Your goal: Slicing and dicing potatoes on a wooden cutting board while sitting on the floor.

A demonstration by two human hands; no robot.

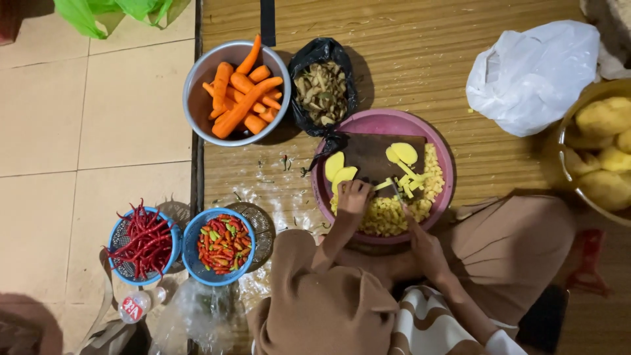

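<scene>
- Potato slices [401,172] lie on a dark cutting board [374,158] inside a pink basin [447,164], centre of frame, on a woven floor mat [407,59].
- Left hand [355,196]: grip curled, fingertips pressing down on the pale strips at the board's lower left edge.
- Right hand [427,250]: grip wrapped round a knife [397,192] handle; blade points up into the strips.
- Diced potato [388,220] heaped along the basin's lower and right rim.
- Judgement: peeled slices are likely firm but wet and starchy, so slippery; light, snap under load. Best held flat-side down, fingertips tucked, back from the blade.
- Surroundings: metal bowl of carrots [240,95] upper left; black bag of peelings [322,92] beside it; two blue baskets of chillies [181,246] lower left; whole peeled potatoes [601,151] at right edge; white plastic bag [532,75] upper right.
</scene>
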